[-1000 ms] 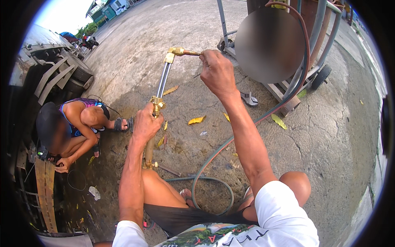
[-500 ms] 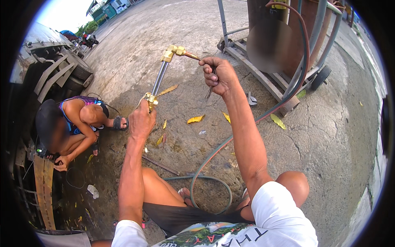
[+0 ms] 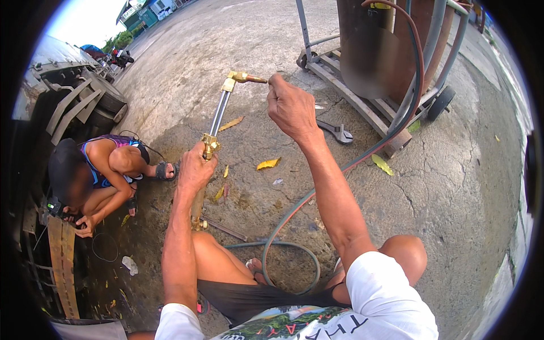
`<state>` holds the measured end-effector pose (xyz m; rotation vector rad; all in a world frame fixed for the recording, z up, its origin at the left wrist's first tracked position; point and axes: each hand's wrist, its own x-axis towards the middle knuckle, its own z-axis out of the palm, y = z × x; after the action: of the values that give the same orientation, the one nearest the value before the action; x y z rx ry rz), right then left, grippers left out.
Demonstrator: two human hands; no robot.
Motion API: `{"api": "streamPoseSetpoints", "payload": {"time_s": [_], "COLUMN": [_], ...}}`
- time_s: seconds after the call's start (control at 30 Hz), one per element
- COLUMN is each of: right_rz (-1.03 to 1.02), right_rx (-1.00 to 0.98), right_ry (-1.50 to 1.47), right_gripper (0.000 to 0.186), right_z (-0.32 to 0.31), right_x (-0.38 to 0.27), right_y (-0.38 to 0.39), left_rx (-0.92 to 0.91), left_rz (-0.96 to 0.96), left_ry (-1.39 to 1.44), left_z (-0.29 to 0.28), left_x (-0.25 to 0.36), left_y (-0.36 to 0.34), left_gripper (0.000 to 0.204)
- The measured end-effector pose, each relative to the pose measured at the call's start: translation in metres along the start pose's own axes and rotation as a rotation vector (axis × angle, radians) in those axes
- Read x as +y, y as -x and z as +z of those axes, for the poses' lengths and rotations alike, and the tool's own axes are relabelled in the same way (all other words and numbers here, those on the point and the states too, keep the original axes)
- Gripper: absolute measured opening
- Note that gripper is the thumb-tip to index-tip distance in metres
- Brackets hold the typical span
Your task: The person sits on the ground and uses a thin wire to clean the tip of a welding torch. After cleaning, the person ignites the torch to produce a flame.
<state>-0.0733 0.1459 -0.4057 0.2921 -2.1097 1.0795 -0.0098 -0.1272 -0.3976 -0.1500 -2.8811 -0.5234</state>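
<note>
My left hand (image 3: pixel 195 170) is closed round the handle of a cutting torch (image 3: pixel 218 113) with brass fittings, twin silver tubes and an angled copper tip. My right hand (image 3: pixel 292 107) is closed at the end of that tip (image 3: pixel 256 79), holding a small bundle of thin wires (image 3: pixel 318 106), mostly hidden by the hand. Beyond my right wrist an adjustable wrench (image 3: pixel 340 133) lies on the concrete. Green and red hoses (image 3: pixel 292 215) loop across the ground between my legs. A flat metal bar (image 3: pixel 224 226) lies beside my left forearm.
At left, another person (image 3: pixel 113 170) squats by a truck (image 3: pixel 85 102), both hands at a rusty strip (image 3: pixel 61 255). A wheeled cart (image 3: pixel 334 76) carrying gas cylinders (image 3: pixel 405 51) stands at back right. Leaves (image 3: pixel 268 164) are scattered on the ground. Farther back are a motorbike (image 3: pixel 122 58) and buildings.
My right hand has turned back over, hiding most of the wires, after its fingers showed half a second ago. The torch head has shifted slightly down and left, and more of the wrench shows.
</note>
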Motion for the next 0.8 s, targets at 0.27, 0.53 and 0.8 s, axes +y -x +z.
{"api": "streamPoseSetpoints", "payload": {"time_s": [0.27,0.53,0.8], "right_rz": [0.796,0.786,0.904], "right_rx": [0.022,-0.360,-0.392], "right_ry": [-0.966,-0.916,-1.953], "right_gripper": [0.014,0.021,0.023], "right_z": [0.020,-0.004,-0.004], "right_x": [0.000,0.016,0.008], "right_y": [-0.001,-0.002,-0.003], "left_rx": [0.074,0.085,0.155], "left_rz": [0.034,0.027,0.049], "left_ry": [-0.078,-0.218,-0.159], "left_z": [0.022,0.013,0.022], "left_x": [-0.006,-0.004,-0.017], "left_y": [-0.006,-0.003,-0.011], "left_gripper": [0.023,0.022,0.025]}}
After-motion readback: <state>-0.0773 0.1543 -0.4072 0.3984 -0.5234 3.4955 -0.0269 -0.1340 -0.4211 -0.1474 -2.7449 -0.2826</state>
